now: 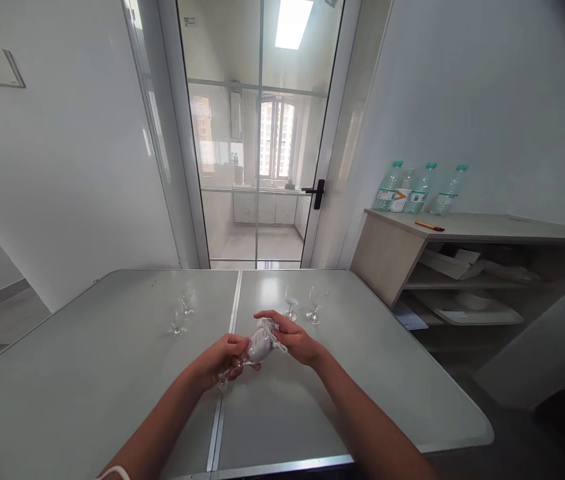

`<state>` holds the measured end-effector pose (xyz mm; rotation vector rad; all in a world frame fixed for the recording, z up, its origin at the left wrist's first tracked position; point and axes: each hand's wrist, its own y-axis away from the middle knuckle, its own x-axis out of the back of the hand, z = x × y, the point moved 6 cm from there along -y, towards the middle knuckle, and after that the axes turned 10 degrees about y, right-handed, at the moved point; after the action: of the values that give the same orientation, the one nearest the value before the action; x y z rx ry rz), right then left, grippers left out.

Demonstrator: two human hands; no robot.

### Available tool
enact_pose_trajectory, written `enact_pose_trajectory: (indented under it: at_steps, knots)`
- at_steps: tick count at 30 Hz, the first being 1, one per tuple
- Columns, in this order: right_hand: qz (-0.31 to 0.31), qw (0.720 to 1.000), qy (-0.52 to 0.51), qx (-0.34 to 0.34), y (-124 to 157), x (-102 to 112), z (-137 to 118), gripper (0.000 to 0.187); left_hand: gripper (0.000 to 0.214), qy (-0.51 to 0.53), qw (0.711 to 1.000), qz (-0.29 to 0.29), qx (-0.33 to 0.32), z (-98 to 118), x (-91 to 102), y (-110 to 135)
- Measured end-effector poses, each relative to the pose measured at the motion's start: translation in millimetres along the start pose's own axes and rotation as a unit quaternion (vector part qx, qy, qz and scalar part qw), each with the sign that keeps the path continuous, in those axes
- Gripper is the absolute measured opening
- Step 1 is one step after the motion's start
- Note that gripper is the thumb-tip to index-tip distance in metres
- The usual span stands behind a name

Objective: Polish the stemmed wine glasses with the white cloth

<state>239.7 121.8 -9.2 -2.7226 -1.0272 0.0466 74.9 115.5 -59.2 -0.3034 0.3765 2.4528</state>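
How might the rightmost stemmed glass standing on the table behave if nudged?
The stemmed glass would probably tip easily, since its bowl sits above a slim stem. Its clear, thin-looking walls suggest fragility, and its smooth, shiny surface may be slippery.

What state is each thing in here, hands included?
Held glass: tilted, stem gripped in left hand.
White cloth: bunched at the glass's bowl, held in right hand.
Two left glasses: upright on table.
Two right glasses: upright on table.
Three green-topped bottles: capped, standing on cabinet.
Orange stick: lying on cabinet.
Cabinet: open-fronted.
Glass door: appears shut.
Ceiling light: on.
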Motion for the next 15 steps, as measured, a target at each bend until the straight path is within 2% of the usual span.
enact_pose_trajectory:
  at_steps: [2, 5, 8, 11, 13, 15]
  knots:
    - [-0.007, 0.999, 0.03, 0.022, 1, -3, -6, 0.041, 0.054, 0.099, 0.994, -0.012, 0.055, -9, 6.2, 0]
    - [-0.005, 0.996, 0.083, 0.038, 1, -3, -7, 0.035, 0.051, 0.132, 0.989, 0.0, 0.073, -14, 11.4, 0]
    - [0.018, 0.993, 0.11, 0.033, 1, 2, -6, 0.032, 0.055, 0.054, 0.998, 0.015, 0.028, -6, 6.1, 0]
    - [0.027, 0.994, 0.107, 0.015, 1, 5, -3, 0.033, 0.058, -0.108, 0.99, 0.056, -0.067, 9, 1.5, 2]
    - [0.021, 0.996, 0.083, -0.014, 0, 4, 2, 0.036, 0.054, -0.264, 0.948, 0.112, -0.139, 18, 2.8, 4]
    - [0.014, 0.998, 0.038, -0.055, -1, 1, 10, 0.042, 0.051, -0.431, 0.865, 0.172, -0.193, 21, 4.0, 8]
